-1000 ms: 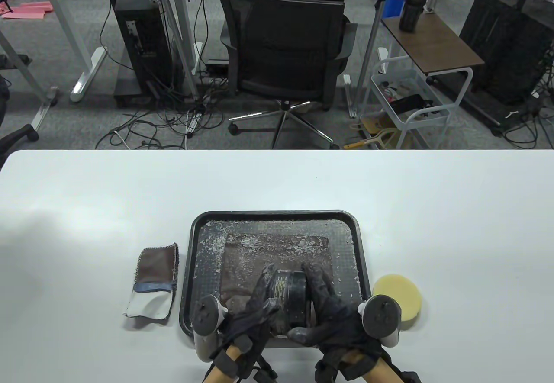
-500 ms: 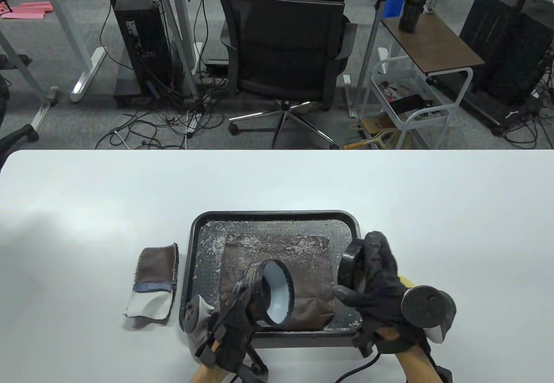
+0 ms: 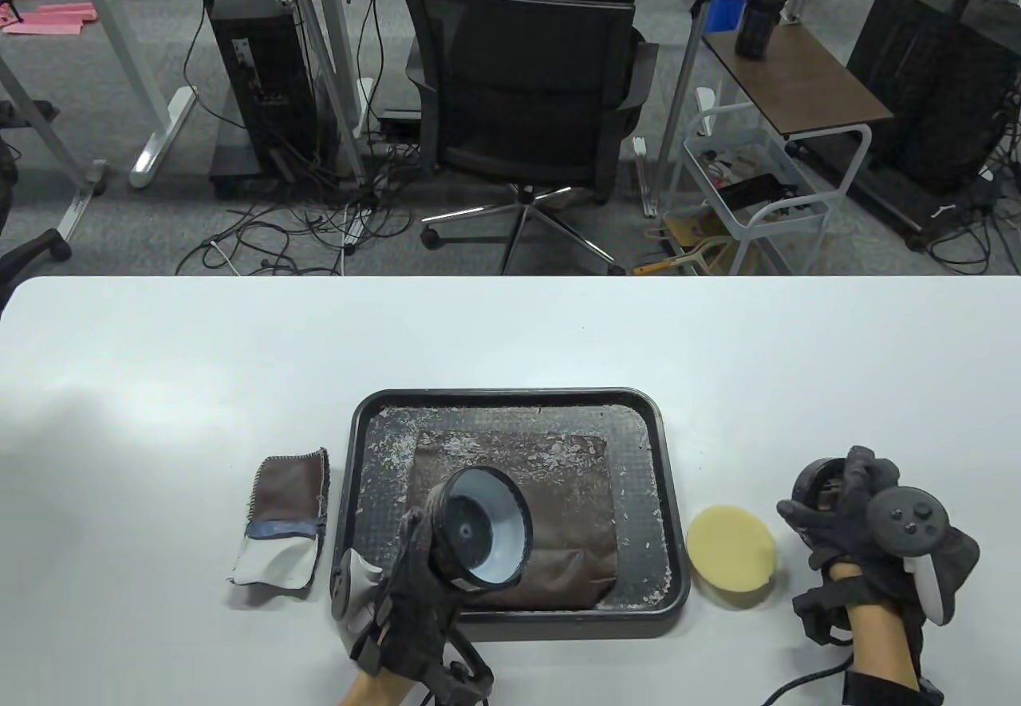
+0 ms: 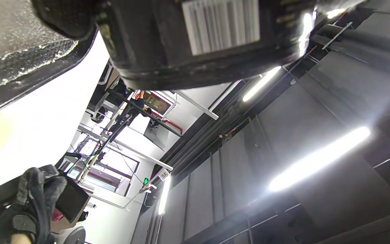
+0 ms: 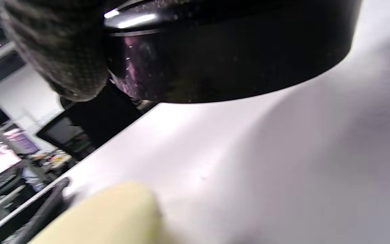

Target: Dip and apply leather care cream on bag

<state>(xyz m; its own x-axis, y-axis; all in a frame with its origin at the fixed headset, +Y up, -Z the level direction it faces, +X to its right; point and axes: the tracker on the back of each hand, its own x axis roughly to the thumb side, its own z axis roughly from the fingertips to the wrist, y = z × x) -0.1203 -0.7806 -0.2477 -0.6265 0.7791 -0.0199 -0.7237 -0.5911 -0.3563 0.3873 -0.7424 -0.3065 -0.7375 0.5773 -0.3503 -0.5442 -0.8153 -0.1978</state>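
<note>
My left hand (image 3: 419, 578) grips the open black cream jar (image 3: 478, 526) above the brown leather bag (image 3: 550, 514), the jar tilted so its pale inside faces up. The bag lies flat in the black tray (image 3: 510, 618), flecked with white bits. The left wrist view is filled by the jar's labelled wall (image 4: 212, 37). My right hand (image 3: 857, 518) holds the jar's black lid (image 3: 814, 491) low over the table, right of the round yellow sponge (image 3: 731, 550). In the right wrist view the lid (image 5: 229, 51) hangs just above the white tabletop, with the sponge (image 5: 107, 217) in the foreground.
A folded brown and white cloth (image 3: 283, 526) lies left of the tray. The white table (image 3: 510, 339) stretches wide behind the tray. Beyond its far edge stand an office chair (image 3: 526, 92), cables and a side trolley (image 3: 766, 179).
The lid came off the jar. My right hand carried the lid rightward past the sponge and down toward the table. My left hand kept the jar over the bag, its mouth turning more upward.
</note>
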